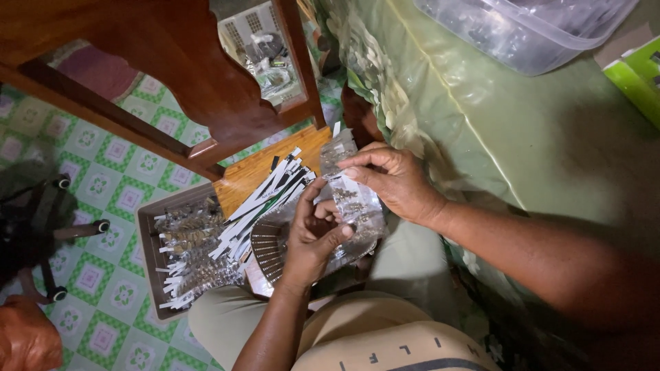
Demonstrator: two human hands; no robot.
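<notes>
While seated over green patterned floor (117, 206) | grey tray (148, 227) of filled packets beside knee | right hand (399, 182) reached in from bed side, fingers pinched shut on clear packet (354, 203) top | left hand (313, 237) palm-up beneath, fingers curled around packet's lower part | best gripped by edges, kept flat, contents unsqueezed

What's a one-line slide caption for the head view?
Both hands, left hand and right hand, hold a clear plastic packet above a brown tray of filled packets.
</notes>
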